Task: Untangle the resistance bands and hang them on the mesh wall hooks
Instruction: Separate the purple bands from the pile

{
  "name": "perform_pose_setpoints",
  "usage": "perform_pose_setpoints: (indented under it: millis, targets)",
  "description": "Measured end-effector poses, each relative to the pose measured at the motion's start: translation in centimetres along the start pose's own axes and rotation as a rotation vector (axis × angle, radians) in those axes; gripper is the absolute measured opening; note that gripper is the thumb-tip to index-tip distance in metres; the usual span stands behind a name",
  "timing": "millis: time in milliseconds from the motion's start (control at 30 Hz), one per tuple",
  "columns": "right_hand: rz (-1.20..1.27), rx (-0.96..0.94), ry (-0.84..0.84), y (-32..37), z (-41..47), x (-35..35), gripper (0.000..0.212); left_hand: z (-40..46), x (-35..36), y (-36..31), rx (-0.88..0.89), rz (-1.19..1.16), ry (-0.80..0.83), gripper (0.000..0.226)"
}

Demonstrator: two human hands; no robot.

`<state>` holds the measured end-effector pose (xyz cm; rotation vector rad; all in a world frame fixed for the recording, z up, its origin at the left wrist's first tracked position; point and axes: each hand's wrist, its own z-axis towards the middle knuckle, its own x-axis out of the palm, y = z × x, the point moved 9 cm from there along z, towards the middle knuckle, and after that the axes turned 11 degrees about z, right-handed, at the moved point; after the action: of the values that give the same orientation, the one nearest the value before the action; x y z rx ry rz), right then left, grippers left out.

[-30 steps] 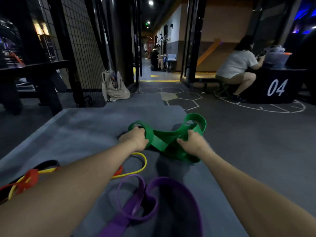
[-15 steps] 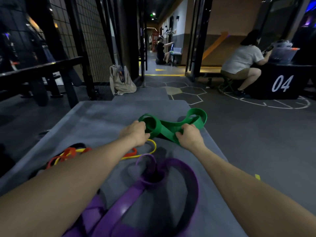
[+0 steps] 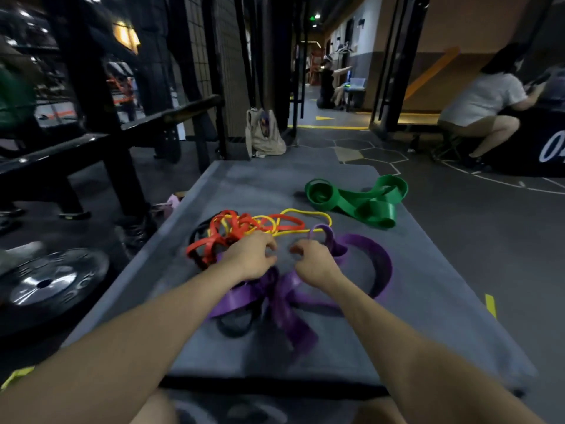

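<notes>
Head view, looking down along both forearms onto a grey mat (image 3: 428, 301) laid on the floor, where the resistance bands lie in 3 groups. The green band (image 3: 357, 200) rests folded on itself at the far right of the mat, well apart from both hands. The red band (image 3: 214, 240), yellow band (image 3: 305, 214) and a black band (image 3: 198, 231) are knotted together near the middle, and the wide purple band (image 3: 376, 264) loops under and to the right of the wrists, twisted over a second dark loop near the mat's front. These are soft rubber loops: light, limp, stretchy and probably grippy against each other, so pulling hard would likely tighten the snarl; the thin yellow one looks easiest to take at its free outer loop and feed back through. The wide purple one should hold its curve and can be lifted by a flat section. The left hand (image 3: 252, 258) hovers at the edge of the red and yellow knot, fingers curled downward; the right hand (image 3: 315, 260) sits just beside the small purple loop, fingers likewise bent. Both are close together, palms down, and blur hides whether either is pinching a strand, so I cannot tell. The mesh wall (image 3: 208, 56) stands beyond the mat at left; no hooks can be made out.
</notes>
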<state>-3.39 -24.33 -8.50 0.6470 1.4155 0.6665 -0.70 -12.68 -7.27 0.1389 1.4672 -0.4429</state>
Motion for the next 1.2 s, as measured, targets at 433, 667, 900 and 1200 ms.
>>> perform_pose_setpoints:
  millis: [433,667,900,1200]
  targets:
    - [-0.078,0.017,0.210,-1.4,0.2,7.6,0.092,-6.2,1.3,8.1,-0.245,-0.273,-0.342,0.059]
    - [-0.233,0.002,0.178,0.4,1.3,6.7,0.072,-5.3,2.2,9.9,-0.303,-0.418,-0.296,0.057]
    - [-0.294,-0.181,-0.081,2.4,0.6,1.8,0.072,-5.0,3.7,9.7,-0.321,-0.513,-0.174,0.066]
    - [-0.199,-0.248,-0.582,0.7,-2.0,-6.7,0.019,-4.7,5.5,6.7,-0.231,-0.652,0.028,0.031]
